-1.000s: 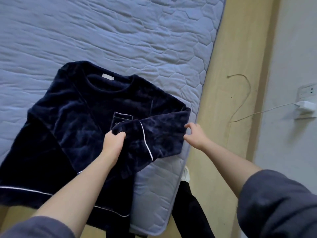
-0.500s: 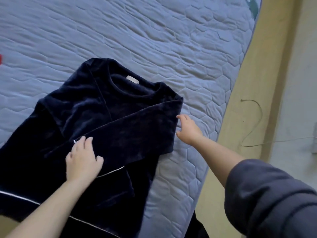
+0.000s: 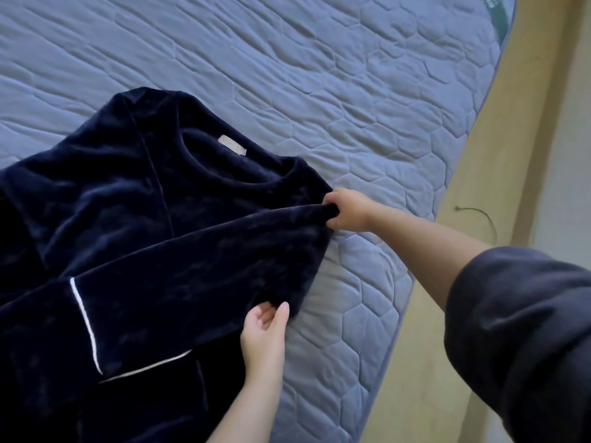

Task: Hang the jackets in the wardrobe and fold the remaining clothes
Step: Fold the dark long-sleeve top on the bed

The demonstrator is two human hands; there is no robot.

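Observation:
A navy velvet top (image 3: 134, 238) with white piping lies face up on the blue quilted mattress (image 3: 319, 91), its neck label towards the far side. One sleeve is folded across the chest, cuff to the left. My right hand (image 3: 347, 212) pinches the folded shoulder corner at the top's right edge. My left hand (image 3: 265, 330) is lower on the same edge, palm up. Its fingers are tucked under the fabric fold and the thumb lies against the cloth. The top's lower part runs out of view at the bottom left.
The mattress edge runs diagonally down the right side. Beyond it is a tan wooden strip (image 3: 499, 155) with a thin dark cable (image 3: 483, 215) lying on it. A pale wall (image 3: 569, 155) stands at the far right.
The sleeve now lies flat across the chest. My left hand left the sleeve and moved right to the lower side edge. My right hand closed on the shoulder corner.

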